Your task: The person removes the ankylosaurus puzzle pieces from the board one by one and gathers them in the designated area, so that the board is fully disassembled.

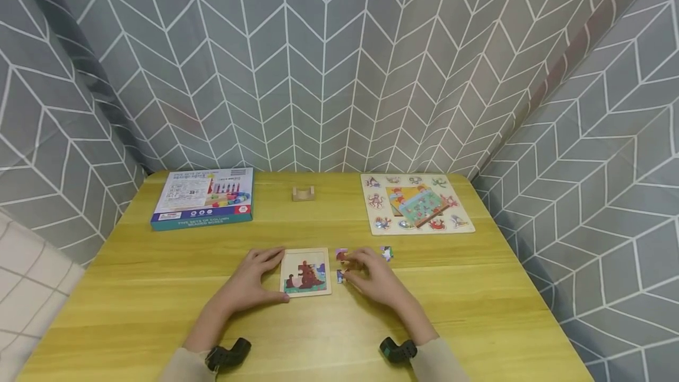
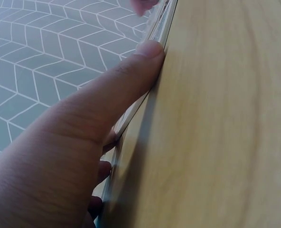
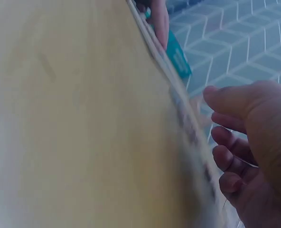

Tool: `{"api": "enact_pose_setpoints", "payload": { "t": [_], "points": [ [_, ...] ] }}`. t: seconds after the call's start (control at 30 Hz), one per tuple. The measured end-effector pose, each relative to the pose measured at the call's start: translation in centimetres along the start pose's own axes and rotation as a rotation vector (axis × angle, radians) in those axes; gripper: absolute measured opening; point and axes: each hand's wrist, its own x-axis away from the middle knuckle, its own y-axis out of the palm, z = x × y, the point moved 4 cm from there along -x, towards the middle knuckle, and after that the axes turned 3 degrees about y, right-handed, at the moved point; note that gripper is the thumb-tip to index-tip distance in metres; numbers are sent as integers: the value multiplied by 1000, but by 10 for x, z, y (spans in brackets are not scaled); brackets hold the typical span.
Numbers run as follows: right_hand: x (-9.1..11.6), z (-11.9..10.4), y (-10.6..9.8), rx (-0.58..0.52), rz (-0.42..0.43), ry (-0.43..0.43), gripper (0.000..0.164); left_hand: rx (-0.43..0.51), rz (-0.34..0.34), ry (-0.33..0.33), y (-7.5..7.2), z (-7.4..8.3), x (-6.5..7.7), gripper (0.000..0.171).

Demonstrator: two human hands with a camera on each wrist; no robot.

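Observation:
A small square jigsaw board (image 1: 289, 256) with a pale rim lies in the middle of the table, a brown figure partly assembled in it. My left hand (image 1: 251, 282) holds its left side, fingers at the far corner and thumb at the near one. In the left wrist view the thumb (image 2: 131, 71) presses the board's edge. Just right of the board, my right hand (image 1: 375, 279) hovers over loose jigsaw pieces (image 1: 341, 254), partly covering them. Its fingers are loosely bent; the right wrist view shows thumb and fingertips apart, with nothing visible between them. Another piece (image 1: 387, 253) lies beyond that hand.
At the back left lies a flat toy box (image 1: 201, 196). A small wooden block with a notch (image 1: 303, 194) stands at the back middle. A sea-animal puzzle board (image 1: 376, 220) at the back right bears colourful picture boards (image 1: 424, 208). Patterned curtain (image 1: 318, 75) surrounds the table.

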Motion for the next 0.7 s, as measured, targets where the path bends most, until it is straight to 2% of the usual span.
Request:
{"api": "enact_pose_setpoints", "payload": {
  "t": [0.13, 0.33, 0.5, 0.7],
  "points": [
    [-16, -21, 3, -29, -40, 7, 33, -10, -8, -1, -1, -1, -2, 111],
    [-41, -46, 21, 36, -135, -19, 35, -12, -15, -8, 0, -1, -2, 110],
    [-52, -54, 35, 73, -195, -17, 36, -1, -3, 5, 0, 0, -1, 109],
    [-55, -51, 46, 133, -229, -9, 32, 1, -1, 11, -1, -1, -1, 109]
  ]
}}
